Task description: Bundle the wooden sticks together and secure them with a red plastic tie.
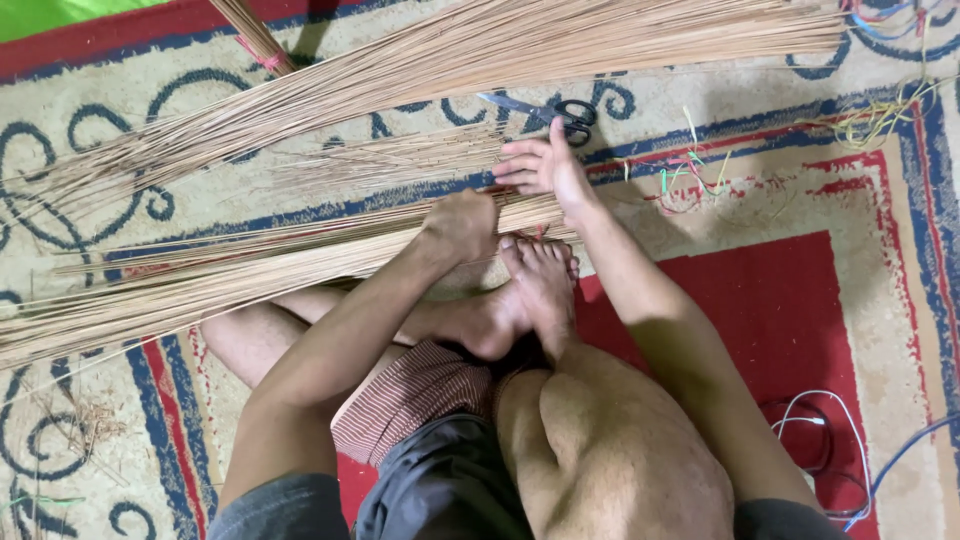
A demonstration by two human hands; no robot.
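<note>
Left hand [462, 224] grips the tan stick bundle [250, 262]; right hand [540, 166] lies open near black-handled scissors [553, 111].

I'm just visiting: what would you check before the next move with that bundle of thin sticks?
1. Left hand closed over the stick bundle: ok.
2. Right hand open, fingers spread, resting at the bundle's end, no grip on it: ok.
3. Scissors lie on the rug just beyond the right hand, within easy reach by the look of it: ok.
4. Bundle ends even under the hands: cannot tell, hidden.
5. Foot lies right beside the bundle: not ok if cutting there.
</note>
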